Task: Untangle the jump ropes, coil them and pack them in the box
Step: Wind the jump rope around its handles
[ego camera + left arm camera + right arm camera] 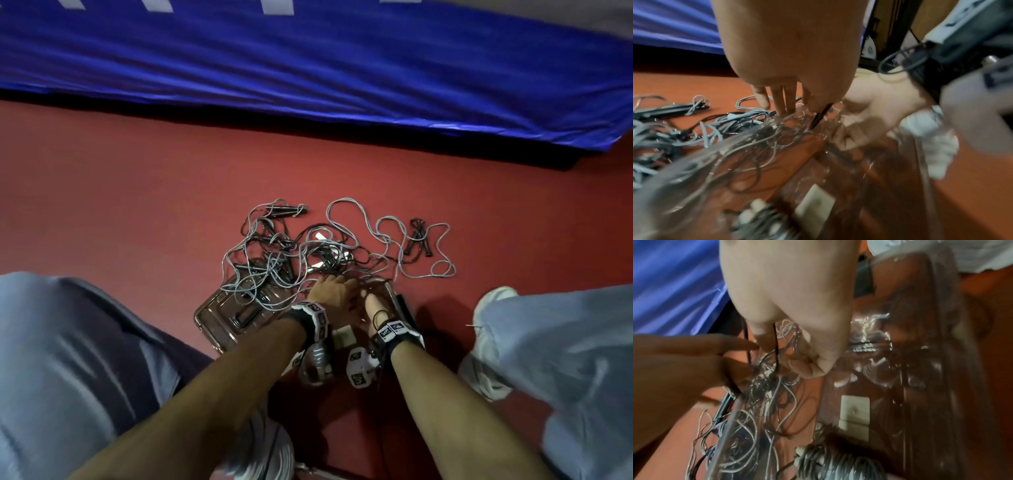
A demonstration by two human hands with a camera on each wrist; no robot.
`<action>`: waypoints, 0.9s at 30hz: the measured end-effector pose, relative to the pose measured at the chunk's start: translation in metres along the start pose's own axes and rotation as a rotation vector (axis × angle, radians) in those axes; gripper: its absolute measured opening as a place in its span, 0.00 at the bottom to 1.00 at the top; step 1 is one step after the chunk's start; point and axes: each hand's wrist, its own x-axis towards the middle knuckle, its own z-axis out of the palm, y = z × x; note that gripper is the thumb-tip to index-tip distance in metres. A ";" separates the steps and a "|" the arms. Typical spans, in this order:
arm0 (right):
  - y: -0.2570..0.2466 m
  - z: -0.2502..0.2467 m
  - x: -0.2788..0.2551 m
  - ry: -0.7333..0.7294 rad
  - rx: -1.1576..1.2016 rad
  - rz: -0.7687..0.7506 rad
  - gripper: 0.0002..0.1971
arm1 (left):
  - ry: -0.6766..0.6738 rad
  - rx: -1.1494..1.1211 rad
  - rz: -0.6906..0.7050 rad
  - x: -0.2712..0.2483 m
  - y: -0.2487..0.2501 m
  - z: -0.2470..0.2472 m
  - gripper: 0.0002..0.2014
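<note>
Writing: white lettering is seen on the blue mat [308, 61] far beyond both hands, but it is cut off at the top edge and cannot be read. Black-and-white square markers are printed on the wrist bands [313, 317]; no words are made out on them.

Left hand: the left hand [330, 291] is reached forward with fingers straight and pointed down into the ropes, as shown in the left wrist view [781, 100]. A thin black cord [821, 116] is pressed between thumb and forefinger.

Right hand: the right hand [373, 305] is placed just beside the left, touching or nearly touching it. Its fingers [807, 366] are curled, and a black cord [775, 345] is pinched in them.

Jump ropes: a tangle of grey and black jump ropes [308, 250] is spread on the red floor [137, 205] just ahead of both hands and partly under the left fingertips. Black handles [419, 240] are lying well ahead and to the right of the right hand; another pair [284, 209] is lying ahead of the left hand.

Box: a clear plastic box [390, 291] is found under and around the right hand. Its clear lid [219, 315] is lying to the left of the left hand, with ropes draped across it.

Coiled rope: a grey coil [834, 462] is seen in the right wrist view, close below the right wrist.
</note>
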 end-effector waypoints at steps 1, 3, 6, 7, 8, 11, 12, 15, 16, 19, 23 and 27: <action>-0.013 0.000 -0.025 -0.011 -0.088 -0.047 0.24 | -0.026 -0.012 0.002 0.005 0.001 0.000 0.39; -0.028 -0.002 -0.042 -0.004 -0.229 -0.132 0.22 | -0.069 -0.050 -0.020 0.010 0.005 -0.004 0.42; -0.066 0.001 -0.076 0.004 -0.411 -0.306 0.16 | 0.062 -0.129 -0.085 0.007 0.008 -0.012 0.34; -0.085 0.003 -0.093 -0.042 -0.442 -0.346 0.15 | 0.134 -0.193 -0.105 0.006 0.004 -0.015 0.33; -0.107 0.004 -0.114 -0.103 -0.483 -0.406 0.13 | 0.200 -0.271 -0.126 0.003 0.001 -0.023 0.33; -0.172 0.003 -0.168 -0.211 -0.643 -0.710 0.11 | 0.375 -0.541 -0.126 0.000 -0.008 -0.058 0.35; -0.194 0.000 -0.189 -0.236 -0.697 -0.795 0.11 | 0.425 -0.644 -0.131 -0.001 -0.007 -0.075 0.38; -0.261 -0.006 -0.269 -0.318 -0.830 -1.065 0.14 | 0.577 -0.837 -0.104 -0.008 0.003 -0.134 0.47; -0.281 -0.007 -0.298 -0.329 -0.842 -1.188 0.15 | 0.639 -0.856 -0.098 -0.012 0.009 -0.156 0.50; -0.325 -0.010 -0.380 -0.322 -0.774 -1.440 0.15 | 0.865 -0.768 -0.038 -0.023 0.022 -0.211 0.43; -0.355 -0.035 -0.469 -0.403 -0.539 -1.646 0.14 | 1.007 -0.588 -0.155 -0.031 0.034 -0.275 0.19; -0.363 -0.073 -0.489 -0.238 -0.384 -1.743 0.18 | 0.681 -0.266 -0.161 -0.056 0.038 -0.320 0.25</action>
